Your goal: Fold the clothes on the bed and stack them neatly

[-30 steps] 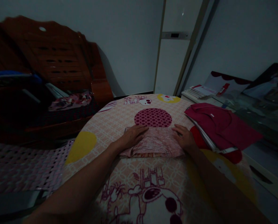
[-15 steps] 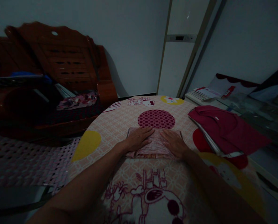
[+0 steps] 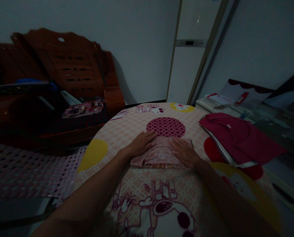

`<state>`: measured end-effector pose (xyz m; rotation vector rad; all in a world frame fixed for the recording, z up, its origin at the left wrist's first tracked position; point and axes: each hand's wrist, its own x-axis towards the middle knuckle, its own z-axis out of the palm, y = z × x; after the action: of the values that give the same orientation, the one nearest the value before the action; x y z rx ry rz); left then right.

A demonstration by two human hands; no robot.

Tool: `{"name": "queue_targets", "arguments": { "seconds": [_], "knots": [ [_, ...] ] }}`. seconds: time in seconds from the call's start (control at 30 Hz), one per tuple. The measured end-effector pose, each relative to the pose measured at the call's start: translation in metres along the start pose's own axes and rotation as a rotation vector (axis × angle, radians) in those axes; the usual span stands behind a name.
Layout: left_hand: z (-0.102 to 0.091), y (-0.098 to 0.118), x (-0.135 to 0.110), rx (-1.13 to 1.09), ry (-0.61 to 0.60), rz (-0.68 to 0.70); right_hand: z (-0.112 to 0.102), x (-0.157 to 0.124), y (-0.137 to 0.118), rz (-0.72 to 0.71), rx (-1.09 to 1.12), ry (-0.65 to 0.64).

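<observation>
Smoothing seems the step now, with the left hand point(image 3: 142, 144) and right hand point(image 3: 184, 153) flat, fingers point(image 3: 150, 135) loose, on the folded pink cloth point(image 3: 163, 158) on the worktop point(image 3: 121, 133), and the next move likely needs gentle pressing.

The room is dim, its plain walls point(image 3: 142, 56) bluish grey in the weak light, with a dark strip point(image 3: 159, 100) along the foot of the back one and a tall white unit point(image 3: 186, 72) crossed by a grey band point(image 3: 181, 43) near the corner. On the left stands a glossy reddish-brown wooden seat point(image 3: 75, 46) with a scalloped, slatted back, and nearer lies a woven surface of pale strips point(image 3: 38, 171). A round-edged table covered by a patterned cloth point(image 3: 122, 131) fills the middle, beside a glass-topped cabinet point(image 3: 273, 126) at right.
</observation>
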<state>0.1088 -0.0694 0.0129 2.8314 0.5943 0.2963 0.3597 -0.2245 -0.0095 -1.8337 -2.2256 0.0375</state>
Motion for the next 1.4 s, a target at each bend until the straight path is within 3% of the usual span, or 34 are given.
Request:
{"name": "queue_targets", "arguments": {
  "seconds": [0.13,0.47,0.67,0.8,0.9,1.0,1.13,1.4],
  "knots": [
    [0.003,-0.010,0.001,0.036,-0.067,-0.007,0.001,0.000,0.001,0.015,0.014,0.007],
    [0.005,-0.017,-0.001,-0.003,-0.027,-0.081,0.007,-0.002,0.007,-0.014,0.030,0.049],
    [0.005,-0.019,0.000,0.018,-0.069,-0.125,0.005,-0.003,0.004,0.002,0.019,0.058],
    [0.003,-0.013,0.000,0.021,-0.045,-0.139,0.004,-0.003,0.004,-0.004,0.022,0.045],
    [0.000,-0.005,0.000,0.017,0.115,-0.100,0.004,-0.003,0.004,-0.007,0.025,0.052],
    [-0.004,0.008,0.000,-0.062,0.243,0.023,0.004,-0.003,0.003,-0.008,0.025,0.058],
    [-0.003,0.020,0.003,-0.168,0.162,0.126,0.002,-0.002,0.002,0.011,0.013,0.019],
    [-0.001,0.024,0.004,-0.143,0.160,0.075,0.004,-0.002,0.004,0.010,0.011,0.018]
  ]
}}
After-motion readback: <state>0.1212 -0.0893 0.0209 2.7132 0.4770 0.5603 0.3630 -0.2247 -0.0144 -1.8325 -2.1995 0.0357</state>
